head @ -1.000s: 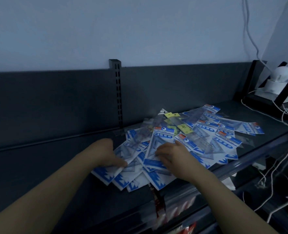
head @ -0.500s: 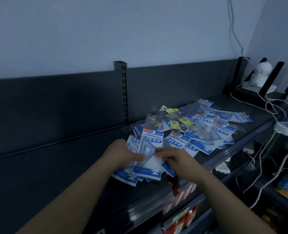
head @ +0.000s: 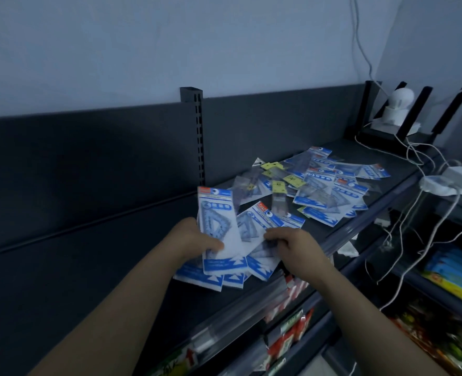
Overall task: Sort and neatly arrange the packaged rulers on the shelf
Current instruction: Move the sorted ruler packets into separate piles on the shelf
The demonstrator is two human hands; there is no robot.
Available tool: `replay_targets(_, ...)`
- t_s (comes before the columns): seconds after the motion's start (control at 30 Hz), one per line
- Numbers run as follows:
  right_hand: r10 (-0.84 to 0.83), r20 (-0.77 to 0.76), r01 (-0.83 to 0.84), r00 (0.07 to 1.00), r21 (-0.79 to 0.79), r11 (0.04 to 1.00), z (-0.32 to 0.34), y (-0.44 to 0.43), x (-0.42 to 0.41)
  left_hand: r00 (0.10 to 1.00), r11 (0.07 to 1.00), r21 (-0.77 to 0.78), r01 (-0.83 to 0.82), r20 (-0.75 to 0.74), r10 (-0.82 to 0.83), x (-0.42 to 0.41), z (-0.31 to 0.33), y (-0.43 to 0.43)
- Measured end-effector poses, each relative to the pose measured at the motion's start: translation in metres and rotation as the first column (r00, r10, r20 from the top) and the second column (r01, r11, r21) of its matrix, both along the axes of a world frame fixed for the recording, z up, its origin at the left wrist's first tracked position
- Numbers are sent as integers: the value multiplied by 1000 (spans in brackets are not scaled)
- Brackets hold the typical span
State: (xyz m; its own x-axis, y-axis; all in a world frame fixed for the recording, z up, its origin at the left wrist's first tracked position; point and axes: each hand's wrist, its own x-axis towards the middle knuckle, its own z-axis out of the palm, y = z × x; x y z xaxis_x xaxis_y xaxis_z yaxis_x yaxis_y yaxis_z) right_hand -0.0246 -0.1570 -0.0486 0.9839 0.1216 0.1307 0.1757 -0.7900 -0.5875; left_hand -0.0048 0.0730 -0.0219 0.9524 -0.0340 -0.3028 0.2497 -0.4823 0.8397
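Nearest us, below the shelf's front edge, red-and-white packs [head: 287,340] sit on the tier underneath. Just above them our left hand [head: 194,240] grips a fanned bundle of ruler packets [head: 224,270], thumb laid across the face of the top packet [head: 217,213], a blue-and-white sleeve with a clear set square inside, tilted up off the dark shelf [head: 89,280]. Our right hand [head: 299,252] curls its fingers onto the right side of the same bundle and pinches the packets there; whether the bundle's lower ends touch the shelf we cannot tell.

Farther back and to the right, apart from the bundle, a loose pile of ruler packets [head: 330,191] lies overlapping on the shelf — a few carry yellow header cards [head: 277,185]. Behind stands a slotted upright [head: 198,137] on the back panel. In the far right corner a white camera [head: 396,104] sits among black brackets, and white cables [head: 414,213] trail over the shelf edge.
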Motion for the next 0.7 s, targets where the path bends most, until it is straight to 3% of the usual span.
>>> replay_targets(0.17,-110,61,102,992,131,986,1,3,-4,1000,999,-48,-24,-1,24,-9,6,13)
replay_targets(0.3,-56,70,63,996,-92,994,-1,10,-9,999,997,-65,-29,-39,27,-15,9,20)
replay_targets(0.37,8,8,-7,1000,-105,994,4,20,-15,997,995,-89,-37,-71,31,-19,10,23)
replay_targets(0.5,110,-77,-110,991,5,994,9,37,-20,994,988,-138,-61,-94,48,-26,11,29)
replay_targets(0.7,-43,-52,49,998,127,991,7,39,-16,993,985,-138,-102,-80,91,-33,8,47)
